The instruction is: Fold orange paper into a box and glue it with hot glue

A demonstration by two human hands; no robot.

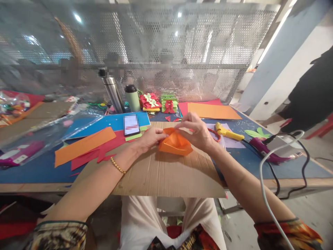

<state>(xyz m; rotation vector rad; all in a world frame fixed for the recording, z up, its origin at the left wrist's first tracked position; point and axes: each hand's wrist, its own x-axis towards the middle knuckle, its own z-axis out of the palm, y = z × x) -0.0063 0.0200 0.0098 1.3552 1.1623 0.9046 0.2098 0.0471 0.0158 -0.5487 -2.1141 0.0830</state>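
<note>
A craft workshop: coloured sheets [214,111], green cutouts [257,133] and a glue gun [232,134] crowd a blue worktable [33,175] around a folded orange piece [174,145], with bow-trimmed pieces [169,105] lined up before a perforated metal screen [208,52].

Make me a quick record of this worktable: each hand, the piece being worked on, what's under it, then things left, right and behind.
Left hand: holding the left edge of the folded orange piece
Right hand: fingers at that piece's far edge; grip unclear
Piece: orange, folded, hollow in the middle
Under it: brown cardboard
Left: phone, orange strip
Right: yellow glue gun
Behind: steel bottle, green bottle
</note>
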